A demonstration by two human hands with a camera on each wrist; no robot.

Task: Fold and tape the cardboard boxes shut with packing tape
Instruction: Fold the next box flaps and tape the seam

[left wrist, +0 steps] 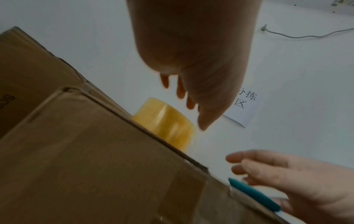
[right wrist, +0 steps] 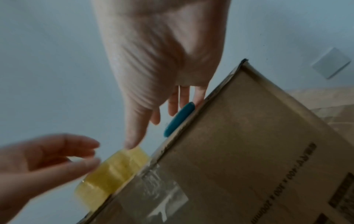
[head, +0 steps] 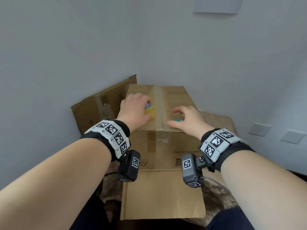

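Note:
A closed cardboard box stands in front of me, with clear tape along its top seam. A yellowish roll of packing tape sits on the top, left of the seam. My left hand hovers over the roll with fingers spread, not gripping it; the wrist views show the fingers just above the roll. A teal tool lies near the top's front edge. My right hand reaches over it with relaxed fingers close to the tool.
A second, opened cardboard box leans against the wall behind and to the left. A loose flap hangs toward me below the box front. Wall plates are at the right. A paper sign is on the wall.

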